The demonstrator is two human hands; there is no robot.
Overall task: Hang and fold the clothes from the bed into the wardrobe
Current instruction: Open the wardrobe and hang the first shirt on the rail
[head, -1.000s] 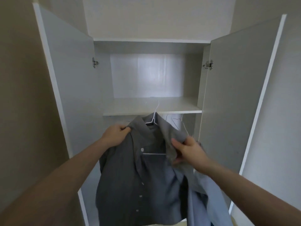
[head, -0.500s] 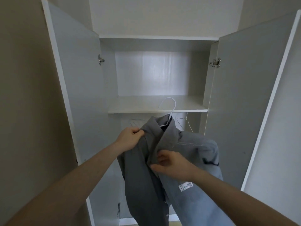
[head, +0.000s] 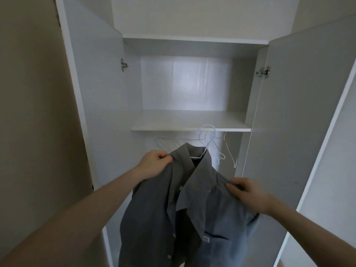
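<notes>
A grey button-up shirt (head: 154, 218) sits on a white hanger (head: 207, 140), held up in front of the open white wardrobe (head: 190, 130). My left hand (head: 154, 166) grips the shirt's left shoulder beside the collar. My right hand (head: 248, 195) pinches the fabric at the right shoulder. The hanger's hook rises just below the shelf edge; whether it sits on the rail is hidden. The shirt's right half looks lighter blue-grey, with a chest pocket.
Several bare white hangers (head: 221, 151) hang under the shelf behind the shirt. The left door (head: 92, 93) and right door (head: 300, 112) stand open on either side. A beige wall (head: 28, 112) flanks the left door.
My right hand has moved from the shirt's front placket out to the right shoulder. The shirt now hangs more spread, its collar facing me. My left hand keeps its grip.
</notes>
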